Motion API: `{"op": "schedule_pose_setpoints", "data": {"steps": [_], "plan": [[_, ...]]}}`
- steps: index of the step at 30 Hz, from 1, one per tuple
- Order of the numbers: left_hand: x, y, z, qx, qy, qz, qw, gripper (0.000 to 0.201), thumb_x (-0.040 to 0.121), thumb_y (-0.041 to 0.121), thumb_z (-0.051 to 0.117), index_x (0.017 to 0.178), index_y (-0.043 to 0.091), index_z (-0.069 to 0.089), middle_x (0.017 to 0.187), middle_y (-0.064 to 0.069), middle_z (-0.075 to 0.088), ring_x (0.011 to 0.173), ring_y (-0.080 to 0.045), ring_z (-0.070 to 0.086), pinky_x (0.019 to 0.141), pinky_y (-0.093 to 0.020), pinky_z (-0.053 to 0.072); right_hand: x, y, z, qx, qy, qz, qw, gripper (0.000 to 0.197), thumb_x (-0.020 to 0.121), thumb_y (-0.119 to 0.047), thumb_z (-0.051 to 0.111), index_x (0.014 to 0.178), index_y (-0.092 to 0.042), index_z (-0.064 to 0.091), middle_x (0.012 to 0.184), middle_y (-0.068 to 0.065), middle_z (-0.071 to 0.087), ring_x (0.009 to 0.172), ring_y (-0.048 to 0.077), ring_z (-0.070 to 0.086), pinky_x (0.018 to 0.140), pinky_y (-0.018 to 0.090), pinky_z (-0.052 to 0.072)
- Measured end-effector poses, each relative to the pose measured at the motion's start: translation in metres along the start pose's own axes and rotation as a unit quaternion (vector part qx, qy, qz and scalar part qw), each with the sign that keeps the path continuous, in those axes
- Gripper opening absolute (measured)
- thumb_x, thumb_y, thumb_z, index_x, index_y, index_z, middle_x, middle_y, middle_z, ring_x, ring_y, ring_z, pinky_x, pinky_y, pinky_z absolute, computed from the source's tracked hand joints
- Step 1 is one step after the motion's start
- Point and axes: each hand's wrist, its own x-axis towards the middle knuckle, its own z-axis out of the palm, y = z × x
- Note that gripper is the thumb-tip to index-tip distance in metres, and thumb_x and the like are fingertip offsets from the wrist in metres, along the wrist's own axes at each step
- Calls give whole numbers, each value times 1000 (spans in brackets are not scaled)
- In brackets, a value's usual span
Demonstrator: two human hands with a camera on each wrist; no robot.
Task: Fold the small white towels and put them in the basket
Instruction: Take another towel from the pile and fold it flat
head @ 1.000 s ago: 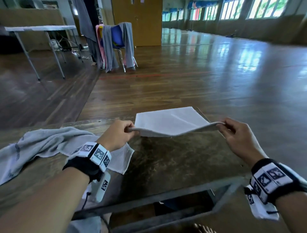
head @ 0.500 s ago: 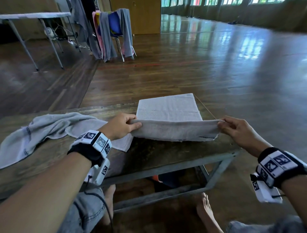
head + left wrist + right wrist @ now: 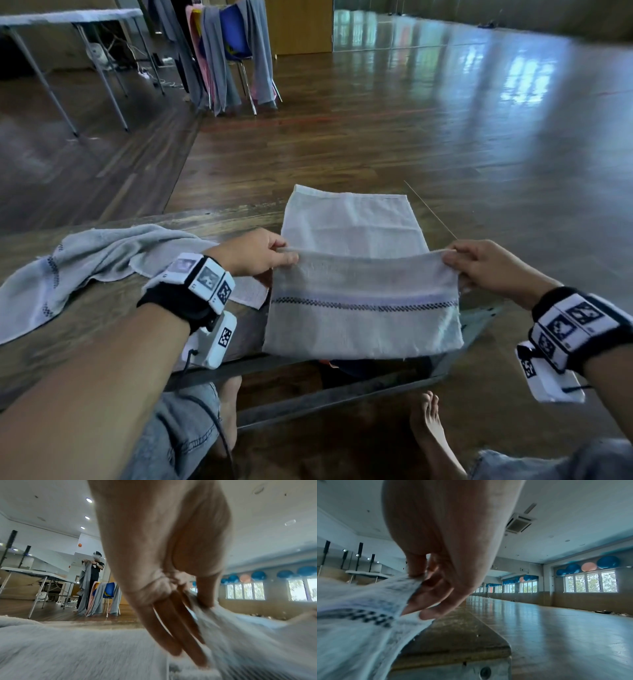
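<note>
A small white towel [image 3: 359, 308] with a dark dotted stripe lies partly on the wooden table [image 3: 113, 301]. Its far part is flat on the top and its near part hangs over the front edge. My left hand [image 3: 260, 255] pinches the raised fold at its left end, and my right hand [image 3: 479, 263] pinches the right end. In the left wrist view the thumb and fingers [image 3: 180, 628] clamp the cloth [image 3: 240, 635]. In the right wrist view the fingers [image 3: 429, 599] hold the striped towel edge [image 3: 368, 608]. No basket is in view.
A second crumpled towel [image 3: 85, 267] lies on the table to the left, under my left wrist. Beyond the table is bare wooden floor, a chair draped with cloths [image 3: 233, 51] and a folding table [image 3: 68, 20]. A person [image 3: 94, 574] stands holding cloth there. My bare feet [image 3: 431, 438] are under the table.
Both hands have drawn the towel's held edge back toward me and up, so the near part now hangs over the front edge with its stripe showing. The head view has tilted down.
</note>
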Motion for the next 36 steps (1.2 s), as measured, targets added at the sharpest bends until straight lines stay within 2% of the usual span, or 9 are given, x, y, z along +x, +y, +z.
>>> {"op": "schedule_pose_setpoints", "data": {"steps": [4, 7, 12, 15, 18, 22, 26, 32, 36], "plan": [[17, -7, 11, 140, 109, 59, 982, 33, 96, 33, 62, 83, 3, 64, 69, -10, 59, 62, -19, 54, 61, -30, 40, 14, 9, 9, -82, 43, -36, 995, 24, 102, -31, 56, 84, -20, 68, 76, 4, 67, 65, 18, 57, 67, 35, 47], [26, -12, 22, 198, 68, 36, 977, 33, 97, 33, 60, 73, 11, 55, 64, 0, 53, 57, -16, 47, 56, -29, 34, 18, 11, 18, -122, 13, -42, 991, 24, 101, -31, 58, 80, -23, 67, 77, -2, 70, 74, 20, 65, 71, 37, 50], [35, 2, 14, 265, 2, 13, 964, 33, 94, 36, 62, 71, 13, 60, 65, -1, 55, 59, -15, 48, 58, -29, 34, 29, -1, 11, -227, -48, -58, 971, 30, 97, -30, 59, 69, -22, 67, 60, -7, 61, 57, 11, 54, 59, 30, 43], [35, 8, 5, 263, -40, 2, 964, 28, 90, 37, 65, 68, 20, 66, 64, 4, 60, 60, -14, 52, 61, -28, 38, 33, -7, 12, -210, 14, -77, 974, 34, 89, -21, 60, 56, -30, 64, 47, -13, 54, 44, 4, 45, 49, 26, 36], [38, 8, 5, 220, 43, 20, 974, 29, 89, 33, 64, 64, 18, 66, 60, 1, 57, 57, -15, 49, 58, -27, 37, 40, -10, 19, -194, 97, -116, 969, 35, 91, -23, 59, 58, -33, 55, 54, -13, 54, 56, 9, 48, 56, 31, 37], [48, 2, 8, 191, 144, 52, 970, 35, 94, 26, 61, 66, 6, 55, 63, -6, 54, 55, -17, 46, 54, -29, 34, 51, 0, 28, -200, 67, -115, 971, 21, 100, -35, 57, 81, -26, 62, 75, -12, 60, 73, 12, 57, 67, 32, 40], [57, -7, 7, 190, 183, 24, 964, 34, 96, 24, 59, 66, 8, 55, 64, -10, 56, 57, -20, 48, 53, -29, 33, 57, 12, 31, -217, 52, -63, 973, 28, 100, -35, 56, 74, -24, 59, 67, -5, 62, 70, 20, 57, 63, 33, 40], [58, -20, 0, 222, 109, -38, 968, 33, 93, 31, 65, 78, 2, 69, 66, -10, 53, 60, -21, 45, 54, -29, 30, 58, 0, 24, -259, 49, 12, 965, 27, 95, -41, 53, 70, -33, 56, 82, -1, 63, 84, 28, 59, 76, 40, 52], [55, -14, -3, 241, 18, -63, 968, 16, 80, 31, 68, 68, 22, 63, 69, -4, 53, 66, -16, 44, 62, -30, 33, 53, -6, 26, -296, 81, 36, 951, 28, 81, -40, 53, 59, -24, 60, 68, -1, 64, 66, 24, 62, 58, 28, 45]]}}
